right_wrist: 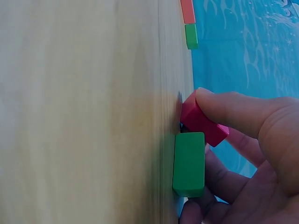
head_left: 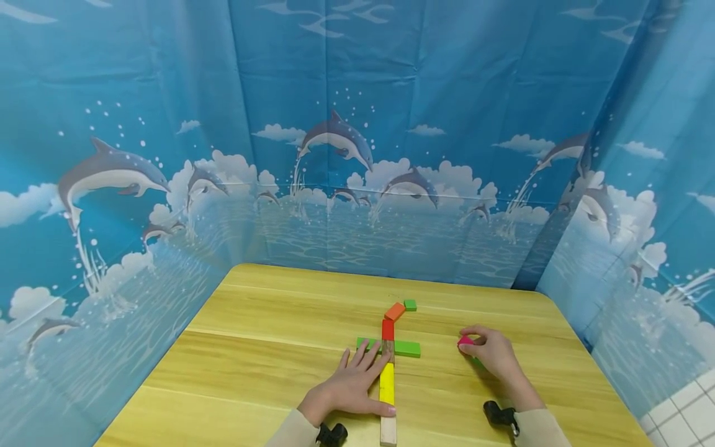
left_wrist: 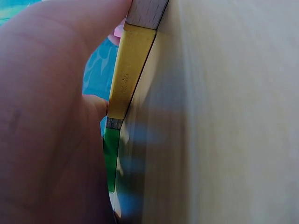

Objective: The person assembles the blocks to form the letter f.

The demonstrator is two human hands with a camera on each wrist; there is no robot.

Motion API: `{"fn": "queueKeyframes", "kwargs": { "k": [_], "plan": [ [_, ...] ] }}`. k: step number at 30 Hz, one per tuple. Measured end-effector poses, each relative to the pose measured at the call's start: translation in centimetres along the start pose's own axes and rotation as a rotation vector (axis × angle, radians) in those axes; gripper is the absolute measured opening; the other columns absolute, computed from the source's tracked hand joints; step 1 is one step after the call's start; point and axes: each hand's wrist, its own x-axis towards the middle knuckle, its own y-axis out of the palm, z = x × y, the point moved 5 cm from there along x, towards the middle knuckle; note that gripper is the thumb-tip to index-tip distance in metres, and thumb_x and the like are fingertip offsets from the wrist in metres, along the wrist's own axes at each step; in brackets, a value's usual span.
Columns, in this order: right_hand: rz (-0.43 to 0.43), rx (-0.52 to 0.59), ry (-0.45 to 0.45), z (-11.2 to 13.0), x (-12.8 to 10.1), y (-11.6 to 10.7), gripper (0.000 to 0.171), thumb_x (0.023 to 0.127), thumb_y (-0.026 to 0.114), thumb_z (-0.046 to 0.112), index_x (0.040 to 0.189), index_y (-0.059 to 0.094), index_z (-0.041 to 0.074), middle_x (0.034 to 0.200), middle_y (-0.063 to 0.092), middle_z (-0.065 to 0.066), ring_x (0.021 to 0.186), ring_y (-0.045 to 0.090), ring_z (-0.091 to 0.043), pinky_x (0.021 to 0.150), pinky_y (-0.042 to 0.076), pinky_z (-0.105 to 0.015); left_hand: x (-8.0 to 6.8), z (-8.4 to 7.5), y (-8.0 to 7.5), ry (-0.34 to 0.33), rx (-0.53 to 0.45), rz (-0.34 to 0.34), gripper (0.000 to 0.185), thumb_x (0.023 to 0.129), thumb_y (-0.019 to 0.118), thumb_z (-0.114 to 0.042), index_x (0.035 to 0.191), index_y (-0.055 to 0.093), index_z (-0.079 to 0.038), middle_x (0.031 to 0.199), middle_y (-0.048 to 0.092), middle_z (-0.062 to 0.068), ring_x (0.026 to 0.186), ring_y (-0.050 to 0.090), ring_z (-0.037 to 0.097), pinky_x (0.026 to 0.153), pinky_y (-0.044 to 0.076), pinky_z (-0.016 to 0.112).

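A line of wooden blocks runs up the middle of the table (head_left: 268,347): a plain wood block (head_left: 388,431) nearest me, then a yellow block (head_left: 386,383), a red block (head_left: 388,329), an orange block (head_left: 395,311) and a small green block (head_left: 410,305). A long green block (head_left: 406,348) lies across the line. My left hand (head_left: 357,382) rests flat beside the yellow block (left_wrist: 128,74), fingers spread and touching it. My right hand (head_left: 491,351) pinches a pink block (right_wrist: 201,120) that is tilted on the table, with a green block (right_wrist: 188,163) under the palm.
Blue dolphin-print curtains (head_left: 346,155) enclose the table on three sides. A white tiled floor (head_left: 684,403) shows at the lower right. Bare wood spreads left of the block line and between the two hands.
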Motion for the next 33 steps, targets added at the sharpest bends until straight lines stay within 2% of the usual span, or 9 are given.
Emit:
{"fn": "queueKeyframes", "kwargs": {
  "k": [11,28,33],
  "plan": [
    [-0.008,-0.014,0.005,0.1,-0.1,0.1,0.033,0.091,0.078,0.023,0.121,0.073,0.009,0.095,0.07,-0.003,0.079,0.061,-0.019,0.068,0.05,-0.036,0.0,0.2,0.1,-0.001,0.001,-0.003,0.104,0.087,0.053,-0.078,0.164,0.004,-0.029,0.169,-0.006,0.005,0.153,-0.01,0.031,0.114,0.003,0.068],
    [0.0,0.044,0.004,0.4,0.4,0.0,0.033,0.093,0.075,0.021,0.123,0.071,0.007,0.09,0.07,-0.005,0.072,0.061,-0.021,0.062,0.048,-0.036,0.0,0.3,0.3,-0.002,0.011,-0.005,0.104,0.087,0.052,-0.079,0.164,0.003,-0.029,0.169,-0.007,0.005,0.153,-0.01,0.031,0.114,0.004,0.069],
    [-0.001,0.016,0.01,0.5,1.0,-0.3,0.033,0.093,0.076,0.025,0.123,0.071,0.01,0.098,0.07,-0.008,0.081,0.062,-0.023,0.065,0.049,-0.035,0.0,0.1,0.2,0.003,0.016,-0.011,0.104,0.087,0.052,-0.078,0.164,0.003,-0.029,0.169,-0.006,0.005,0.153,-0.01,0.031,0.114,0.004,0.069]
  ]
}}
